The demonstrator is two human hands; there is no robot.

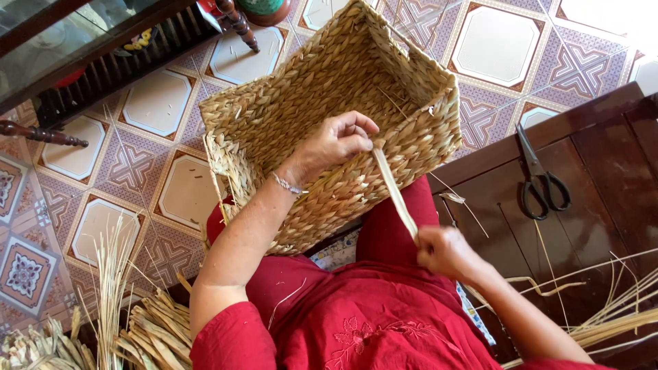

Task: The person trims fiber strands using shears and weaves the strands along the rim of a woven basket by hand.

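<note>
Basket (301, 116), woven from pale dried plant fibre, is resting tilted on the person's lap, its open mouth turned toward the camera and its far end reaching out over the patterned tile floor (157, 103). Working left to right: loose bundles of dried straw (147, 332) are lying at lower left beside the knee, partly cut off by the frame edge; the left hand (339, 140) is curling over the basket's near rim, fingers closed and pinching where a flat strand (396, 195) is entering the weave; that strand is running down and right, taut, to the right hand (445, 252), which is closing into a fist around its lower end. Judging from the look, the basket is handling light but fairly stiff, walls holding their shape yet giving a little under pressure; the rim is seeming the firmest place to hold. The strand is looking pliable along its length, dry and rough enough not to slip, though likely to split if bent sharply, so gripping near the end and pulling in line with it is seeming safest. Further right, black-handled scissors (541, 179) are lying on the dark wooden bench (610, 157), with more long stalks (617, 318) trailing off the lower right corner. Hidden: the basket's underside, the exact point where the strand is passing through the weave behind the fingers, and how much strand is sitting inside the right fist.
</note>
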